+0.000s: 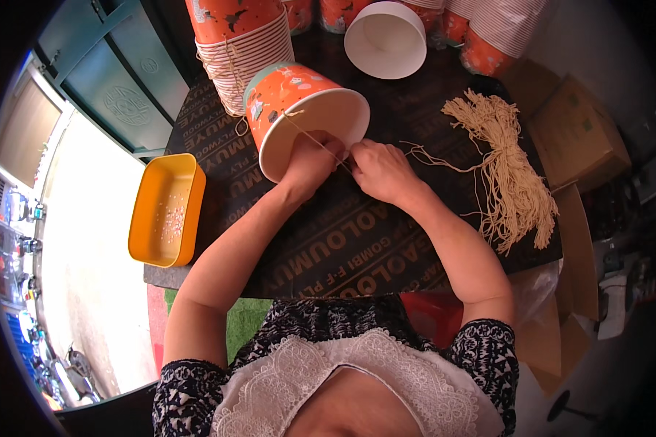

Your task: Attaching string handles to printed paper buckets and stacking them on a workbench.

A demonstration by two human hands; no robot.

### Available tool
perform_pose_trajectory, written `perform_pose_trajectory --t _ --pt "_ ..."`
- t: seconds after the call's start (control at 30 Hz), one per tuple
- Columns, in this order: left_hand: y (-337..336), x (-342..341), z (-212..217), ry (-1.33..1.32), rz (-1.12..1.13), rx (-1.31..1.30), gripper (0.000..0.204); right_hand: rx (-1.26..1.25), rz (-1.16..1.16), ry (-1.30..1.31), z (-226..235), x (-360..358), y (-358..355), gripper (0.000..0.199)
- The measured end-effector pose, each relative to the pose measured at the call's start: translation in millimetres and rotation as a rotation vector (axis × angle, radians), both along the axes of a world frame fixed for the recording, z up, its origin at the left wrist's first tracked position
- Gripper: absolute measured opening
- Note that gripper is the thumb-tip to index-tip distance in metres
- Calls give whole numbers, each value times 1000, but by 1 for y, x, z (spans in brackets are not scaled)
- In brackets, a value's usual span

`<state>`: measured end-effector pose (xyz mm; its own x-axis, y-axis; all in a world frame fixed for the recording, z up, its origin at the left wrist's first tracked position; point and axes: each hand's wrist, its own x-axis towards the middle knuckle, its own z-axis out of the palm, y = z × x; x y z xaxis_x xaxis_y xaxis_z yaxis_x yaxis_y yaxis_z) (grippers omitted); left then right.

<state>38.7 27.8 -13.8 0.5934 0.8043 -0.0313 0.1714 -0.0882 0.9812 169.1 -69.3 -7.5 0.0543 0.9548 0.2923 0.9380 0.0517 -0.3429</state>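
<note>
An orange patterned paper bucket (264,108) with a white rim lies tilted on the dark table, its mouth turned toward me. A thin beige cord (310,135) comes from its upper side near the rim and runs across the opening to my hands. My left hand (313,162) is at the mouth of the bucket, its fingers closed on the cord and partly hidden. Close beside it, my right hand (383,171) pinches the cord just outside the rim. Where the fingertips meet, the detail is too small to make out.
Nested orange buckets (244,62) with cords hanging from them stand behind. A white bucket (386,36) and more stacks (496,40) line the far edge. At right lies a bundle of beige cords (510,167); at left, a yellow bin (144,211) holds tiny pale bits. Cardboard boxes (587,138) flank the table.
</note>
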Motion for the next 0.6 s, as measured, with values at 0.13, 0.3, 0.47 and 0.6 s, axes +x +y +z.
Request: perform_pose_trajectory --t 0.13,0.3,0.47,0.6 --pt "-3 0 2 81 -6 145 17 -39 18 -29 4 1 0 11" --pt "-5 -4 7 108 -50 133 14 -70 -3 17 3 3 1 11" --pt "-4 -10 12 173 -155 147 10 -144 -60 261 3 8 4 14" --pt "1 -9 -2 125 -208 400 9 -131 -105 438 5 7 6 18"
